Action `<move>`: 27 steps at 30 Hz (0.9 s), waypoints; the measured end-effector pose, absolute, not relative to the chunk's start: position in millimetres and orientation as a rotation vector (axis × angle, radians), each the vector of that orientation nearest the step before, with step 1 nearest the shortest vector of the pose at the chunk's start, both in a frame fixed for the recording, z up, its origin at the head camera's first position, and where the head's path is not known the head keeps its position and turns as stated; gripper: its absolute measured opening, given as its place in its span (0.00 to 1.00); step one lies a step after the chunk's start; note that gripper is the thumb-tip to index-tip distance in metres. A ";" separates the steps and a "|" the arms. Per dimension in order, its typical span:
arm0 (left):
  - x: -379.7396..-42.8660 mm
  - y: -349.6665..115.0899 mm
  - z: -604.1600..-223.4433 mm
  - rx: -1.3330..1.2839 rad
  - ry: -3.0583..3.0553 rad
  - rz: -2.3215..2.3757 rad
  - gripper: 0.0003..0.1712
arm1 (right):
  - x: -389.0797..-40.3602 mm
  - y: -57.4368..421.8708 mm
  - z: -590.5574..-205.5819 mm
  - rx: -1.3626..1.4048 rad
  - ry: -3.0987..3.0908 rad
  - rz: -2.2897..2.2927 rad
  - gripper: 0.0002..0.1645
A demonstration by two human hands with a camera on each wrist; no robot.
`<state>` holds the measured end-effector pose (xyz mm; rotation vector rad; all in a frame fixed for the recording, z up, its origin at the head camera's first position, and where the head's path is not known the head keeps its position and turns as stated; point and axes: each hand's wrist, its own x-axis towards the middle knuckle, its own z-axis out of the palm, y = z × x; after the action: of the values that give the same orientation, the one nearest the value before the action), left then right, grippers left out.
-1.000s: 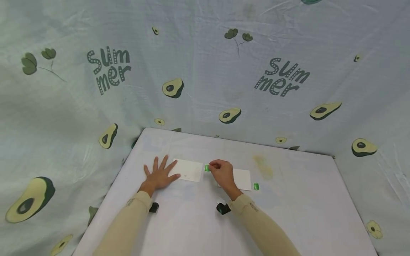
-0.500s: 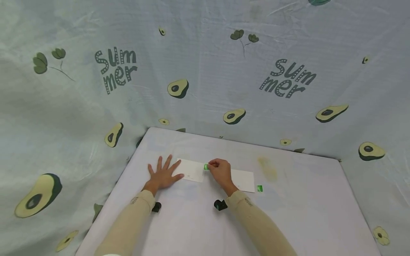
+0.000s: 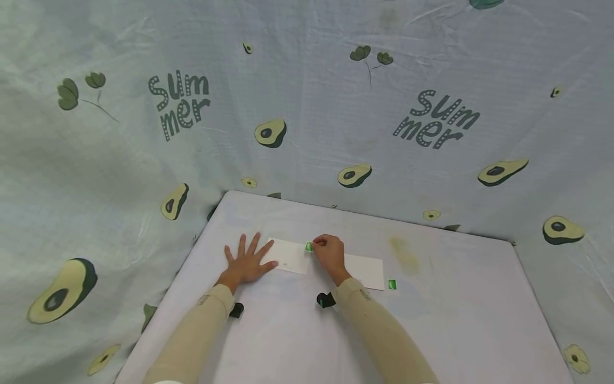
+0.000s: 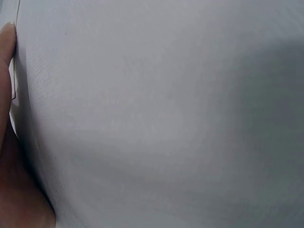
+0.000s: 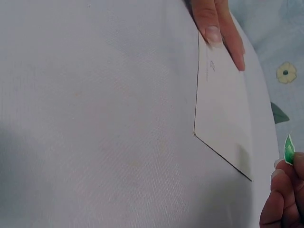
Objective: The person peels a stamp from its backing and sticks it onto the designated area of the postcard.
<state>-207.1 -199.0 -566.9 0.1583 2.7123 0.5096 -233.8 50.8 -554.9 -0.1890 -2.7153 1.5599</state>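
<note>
A white envelope point(image 3: 288, 257) lies flat on the table, with small print near its lower edge. My left hand point(image 3: 245, 266) rests with fingers spread at its left end, thumb and index finger on the paper. In the right wrist view those fingertips press the envelope point(image 5: 221, 102). My right hand point(image 3: 331, 256) pinches a small green stamp with a white border point(image 3: 309, 246) between thumb and fingertips. It hovers by the envelope's upper right corner, and in the right wrist view the stamp point(image 5: 289, 150) looks slightly bent and raised off the paper.
A second white envelope point(image 3: 366, 272) lies to the right, partly behind my right hand. Another green stamp point(image 3: 392, 284) sits just beyond its right edge. A yellowish stain point(image 3: 404, 255) marks the white table point(image 3: 455, 320). Printed cloth point(image 3: 307, 106) hangs around the table.
My right hand has carried the stamp a little left and away from me, from beside the envelope to over its upper right corner. The left hand stays put; the head view has shifted slightly.
</note>
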 end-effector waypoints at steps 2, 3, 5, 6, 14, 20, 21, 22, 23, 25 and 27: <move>-207.9 -199.2 -569.4 0.159 2.703 0.515 0.48 | -235.2 49.3 -555.7 -0.216 -2.732 1.545 0.04; -208.5 -199.3 -570.7 0.158 2.698 0.508 0.49 | -235.8 48.7 -556.3 -0.226 -2.737 1.541 0.04; -209.2 -199.5 -572.0 0.163 2.701 0.486 0.49 | -236.8 47.7 -558.1 -0.239 -2.742 1.535 0.04; -209.4 -199.5 -571.9 0.166 2.700 0.471 0.49 | -237.2 47.2 -559.1 -0.242 -2.742 1.530 0.04; -205.7 -199.8 -566.6 0.168 2.697 0.459 0.48 | -239.1 41.8 -569.2 -0.250 -2.805 1.441 0.03; -207.2 -200.8 -573.4 0.179 2.712 0.491 0.50 | -240.7 37.0 -570.7 -0.251 -2.821 1.394 0.03; -207.8 -201.1 -574.7 0.183 2.719 0.498 0.50 | -241.1 36.2 -570.8 -0.253 -2.824 1.376 0.03; -208.5 -201.4 -575.9 0.187 2.723 0.506 0.50 | -241.5 35.4 -570.9 -0.254 -2.827 1.357 0.03; -209.1 -201.6 -576.8 0.188 2.725 0.513 0.49 | -242.0 34.7 -571.0 -0.253 -2.828 1.338 0.03; -209.9 -202.0 -578.8 0.181 2.722 0.514 0.48 | -243.0 33.6 -571.2 -0.252 -2.830 1.306 0.03; -210.5 -202.4 -580.1 0.172 2.721 0.501 0.48 | -243.8 32.8 -571.3 -0.244 -2.834 1.285 0.03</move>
<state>-210.5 -202.4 -580.1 0.1717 2.7207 0.5012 -243.8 32.8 -571.3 -0.2439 -2.8345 1.2852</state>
